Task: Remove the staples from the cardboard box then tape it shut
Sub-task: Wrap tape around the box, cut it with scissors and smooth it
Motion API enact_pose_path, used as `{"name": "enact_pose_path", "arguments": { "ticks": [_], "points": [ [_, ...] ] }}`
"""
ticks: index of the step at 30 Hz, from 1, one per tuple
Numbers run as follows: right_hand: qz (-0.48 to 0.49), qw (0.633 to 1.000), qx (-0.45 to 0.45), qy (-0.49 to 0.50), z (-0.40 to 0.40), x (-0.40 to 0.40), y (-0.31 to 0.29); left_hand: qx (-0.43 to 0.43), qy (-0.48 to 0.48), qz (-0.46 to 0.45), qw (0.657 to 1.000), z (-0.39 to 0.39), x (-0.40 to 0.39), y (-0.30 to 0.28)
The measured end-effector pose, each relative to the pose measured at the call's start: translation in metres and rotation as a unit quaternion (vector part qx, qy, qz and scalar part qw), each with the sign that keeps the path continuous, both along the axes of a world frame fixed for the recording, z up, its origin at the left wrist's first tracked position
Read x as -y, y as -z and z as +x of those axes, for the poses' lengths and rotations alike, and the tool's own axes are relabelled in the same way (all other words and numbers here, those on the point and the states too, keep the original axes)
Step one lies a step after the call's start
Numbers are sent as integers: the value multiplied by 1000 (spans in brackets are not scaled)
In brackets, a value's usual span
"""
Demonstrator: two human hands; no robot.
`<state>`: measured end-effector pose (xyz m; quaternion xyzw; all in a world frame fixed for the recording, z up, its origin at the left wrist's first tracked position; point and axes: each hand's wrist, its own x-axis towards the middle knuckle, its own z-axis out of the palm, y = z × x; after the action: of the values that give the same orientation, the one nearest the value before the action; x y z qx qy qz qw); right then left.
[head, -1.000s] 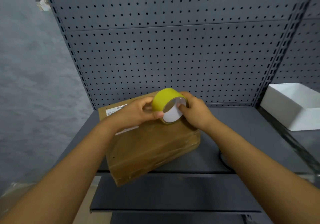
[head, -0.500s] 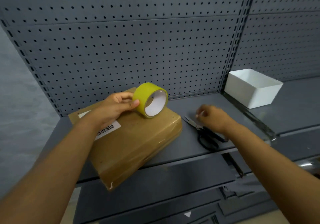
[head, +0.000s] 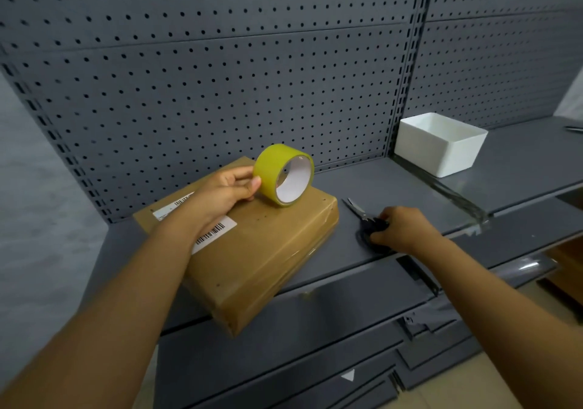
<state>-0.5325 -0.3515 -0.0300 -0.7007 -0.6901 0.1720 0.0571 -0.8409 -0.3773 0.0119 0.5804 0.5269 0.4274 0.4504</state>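
A flat brown cardboard box point(head: 262, 250) with white barcode labels lies on the grey shelf point(head: 394, 187), one corner jutting over the front edge. My left hand point(head: 225, 189) grips a yellow tape roll point(head: 284, 175) and holds it upright on the box's top. To the right of the box, black-handled scissors point(head: 366, 219) lie on the shelf with the blades pointing away. My right hand point(head: 400, 228) lies over their handles with its fingers curled around them.
A white open bin point(head: 441, 146) stands at the back right on the neighbouring shelf. A grey pegboard wall point(head: 220, 77) rises right behind the box. Lower shelf panels point(head: 315, 345) stick out below the front edge.
My right hand left the tape roll, moved right and came down on the scissors' handles. The left hand keeps the roll on the box. The view swung to the right.
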Motion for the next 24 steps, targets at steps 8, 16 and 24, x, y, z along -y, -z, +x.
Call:
{"name": "enact_pose_path", "arguments": {
  "ticks": [8, 16, 24],
  "points": [
    [74, 960, -254, 89, -6, 13, -9, -25, -47, 46, 998, 4, 0, 6],
    [60, 929, -365, -7, -32, 42, -40, -19, -44, 49, 998, 5, -1, 9],
    [-12, 978, -193, -72, -12, 66, -57, -7, -17, 51, 999, 3, -6, 7]
  ]
}}
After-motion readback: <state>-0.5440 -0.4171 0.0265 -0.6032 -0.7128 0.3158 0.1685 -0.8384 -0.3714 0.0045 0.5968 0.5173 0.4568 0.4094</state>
